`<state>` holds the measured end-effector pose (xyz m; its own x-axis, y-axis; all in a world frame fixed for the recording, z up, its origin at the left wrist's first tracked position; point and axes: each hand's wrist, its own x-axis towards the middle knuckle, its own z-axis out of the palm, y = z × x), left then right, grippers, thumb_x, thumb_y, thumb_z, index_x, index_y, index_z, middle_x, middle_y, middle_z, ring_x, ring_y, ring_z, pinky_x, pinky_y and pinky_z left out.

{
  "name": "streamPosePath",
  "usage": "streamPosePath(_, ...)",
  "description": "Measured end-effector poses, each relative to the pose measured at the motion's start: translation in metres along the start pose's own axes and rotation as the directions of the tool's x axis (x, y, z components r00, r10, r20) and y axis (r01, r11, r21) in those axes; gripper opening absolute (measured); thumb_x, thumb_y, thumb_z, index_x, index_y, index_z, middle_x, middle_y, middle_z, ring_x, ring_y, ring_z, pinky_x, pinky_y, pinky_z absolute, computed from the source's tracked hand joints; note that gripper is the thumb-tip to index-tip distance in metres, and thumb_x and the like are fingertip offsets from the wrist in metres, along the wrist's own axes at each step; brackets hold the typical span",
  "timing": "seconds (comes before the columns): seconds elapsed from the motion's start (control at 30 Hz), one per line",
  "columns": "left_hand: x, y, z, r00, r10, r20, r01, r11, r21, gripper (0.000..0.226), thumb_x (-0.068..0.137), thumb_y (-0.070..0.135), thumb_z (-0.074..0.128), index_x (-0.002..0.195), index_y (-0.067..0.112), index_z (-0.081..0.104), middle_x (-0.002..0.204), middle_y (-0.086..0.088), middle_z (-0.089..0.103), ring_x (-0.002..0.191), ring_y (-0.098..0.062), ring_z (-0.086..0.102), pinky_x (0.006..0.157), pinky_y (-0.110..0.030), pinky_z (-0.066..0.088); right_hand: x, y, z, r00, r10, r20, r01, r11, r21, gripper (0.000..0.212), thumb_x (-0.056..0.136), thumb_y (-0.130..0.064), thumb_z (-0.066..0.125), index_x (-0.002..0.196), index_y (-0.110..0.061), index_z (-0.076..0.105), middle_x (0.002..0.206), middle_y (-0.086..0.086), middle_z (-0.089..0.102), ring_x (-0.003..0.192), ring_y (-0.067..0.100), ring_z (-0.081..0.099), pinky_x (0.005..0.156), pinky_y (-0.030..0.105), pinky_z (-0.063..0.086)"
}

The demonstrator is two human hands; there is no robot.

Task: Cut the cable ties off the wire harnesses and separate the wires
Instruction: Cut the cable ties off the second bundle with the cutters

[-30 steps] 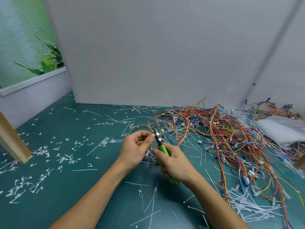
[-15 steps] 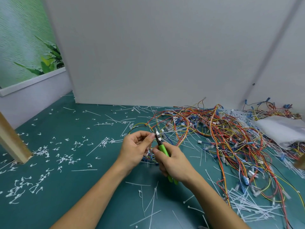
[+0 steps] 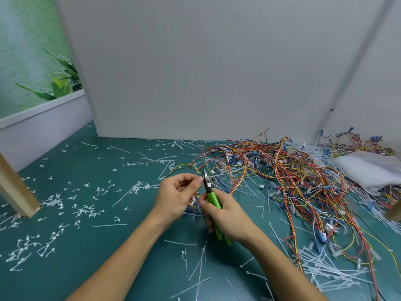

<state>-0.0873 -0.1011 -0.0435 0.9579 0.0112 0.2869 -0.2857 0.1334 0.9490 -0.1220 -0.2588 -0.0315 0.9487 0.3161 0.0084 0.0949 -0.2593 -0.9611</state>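
While the right hand (image 3: 230, 216) curls round the green cutters (image 3: 212, 198), blades pointing to 12 o'clock, the left hand (image 3: 178, 196) at its 9 o'clock pinches a small wire harness (image 3: 183, 169) right at the blades. Loose wires (image 3: 293, 177) pile at 2 o'clock; cut cable ties (image 3: 84, 211) litter the teal table (image 3: 130, 246) toward 8 o'clock.

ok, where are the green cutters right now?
Head view, centre: the green cutters are gripped in the right hand, blades by the left hand pinching a wire harness, left of the wire pile.
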Motion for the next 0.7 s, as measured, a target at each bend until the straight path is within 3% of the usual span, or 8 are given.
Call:
streamPosePath(0.1,-0.0003,0.0008,-0.0005,1.0,0.0,0.01,0.0,1.0,0.006,0.016,0.08,0.03,0.075,0.082,0.014,0.075,0.053,-0.001,0.054,0.045,-0.014,0.042,0.044,-0.022,0.038,0.0002,0.0004,0.0,1.0,0.008,-0.001,-0.008,1.0,-0.008,0.018,0.104,-0.025,0.054,0.094,-0.01,0.053,0.068,0.012,0.052,0.054,0.026,0.053,0.054,0.044,0.052)
streamPosePath(0.2,-0.0003,0.0018,-0.0006,1.0,-0.005,0.014,0.005,1.0,0.007,0.015,0.079,0.032,0.076,0.082,0.017,0.076,0.053,-0.002,0.054,0.046,-0.014,0.042,0.044,-0.024,0.038,-0.0001,-0.0007,0.0001,1.0,0.025,0.002,-0.025,0.999,0.04,0.019,0.106,-0.023,0.051,0.089,-0.014,0.051,0.067,0.007,0.045,0.046,0.019,0.043,0.045,0.031,0.044)
streamPosePath(0.3,-0.0008,0.0018,-0.0005,1.0,0.0,0.008,0.0,1.0,0.005,0.016,0.079,0.033,0.076,0.083,0.018,0.076,0.053,-0.002,0.053,0.046,-0.014,0.043,0.044,-0.024,0.039,-0.0008,-0.0024,-0.0011,0.999,0.031,0.007,-0.031,0.997,0.075,0.021,0.107,-0.021,0.05,0.087,-0.015,0.051,0.065,0.004,0.043,0.044,0.019,0.038,0.043,0.028,0.038)
streamPosePath(0.47,-0.0028,0.0015,0.003,1.0,0.013,-0.004,-0.013,1.0,0.012,0.016,0.086,0.035,0.068,0.081,0.02,0.073,0.054,-0.001,0.052,0.047,-0.013,0.044,0.045,-0.025,0.041,-0.0013,-0.0045,-0.0016,0.999,0.032,0.024,-0.035,0.993,0.111,0.021,0.107,-0.02,0.05,0.087,-0.016,0.053,0.07,0.01,0.042,0.046,0.021,0.04,0.043,0.028,0.04)
streamPosePath(0.57,-0.002,-0.0014,0.0025,1.0,0.023,-0.011,-0.022,0.998,0.054,0.014,0.092,0.025,0.068,0.08,0.02,0.072,0.053,0.0,0.052,0.046,-0.013,0.044,0.045,-0.025,0.04,-0.0002,-0.0017,0.0,1.0,0.026,0.017,-0.027,0.996,0.089,0.019,0.106,-0.019,0.051,0.088,-0.015,0.053,0.071,0.01,0.045,0.045,0.022,0.045,0.044,0.03,0.044)
streamPosePath(0.7,-0.0026,-0.0023,0.0032,0.999,0.048,-0.015,-0.045,0.99,0.134,0.012,0.088,0.031,0.065,0.079,0.028,0.071,0.054,0.01,0.056,0.048,-0.006,0.046,0.048,-0.018,0.039,0.0013,0.0019,-0.0011,1.0,0.021,0.014,-0.022,0.999,0.04,0.02,0.105,-0.021,0.053,0.092,-0.006,0.051,0.069,0.006,0.051,0.047,0.023,0.052,0.046,0.037,0.051)
